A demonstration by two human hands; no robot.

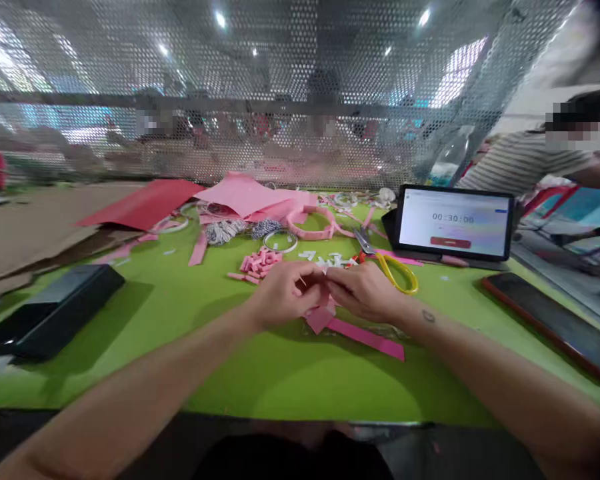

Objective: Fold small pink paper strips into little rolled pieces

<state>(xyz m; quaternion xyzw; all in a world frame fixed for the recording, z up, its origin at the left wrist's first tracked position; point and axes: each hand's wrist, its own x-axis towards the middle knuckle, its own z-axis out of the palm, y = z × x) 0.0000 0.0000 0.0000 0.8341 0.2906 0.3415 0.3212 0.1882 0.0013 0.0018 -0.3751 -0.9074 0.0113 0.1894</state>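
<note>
My left hand (285, 293) and my right hand (363, 290) meet above the green tabletop (280, 380), their fingertips pinching a pink paper strip (365, 339). The strip's long end lies on the table, and its pinched part is hidden by my fingers. Just beyond my right hand rest yellow-handled scissors (396, 273). Beyond my left hand lies a pile of small pink paper pieces (260, 261), with a thin hoop (280, 241) behind it. A pink paper loop (310, 223) sits farther back.
Red card (145, 203), pink sheets (245, 197) and twine bundles (225, 231) lie at the back. A tablet (453, 223) shows a timer at right, near a phone (555, 327). A black box (55, 310) sits left. A co-worker in a striped shirt (525, 160) stands beyond a perforated metal screen (230, 67).
</note>
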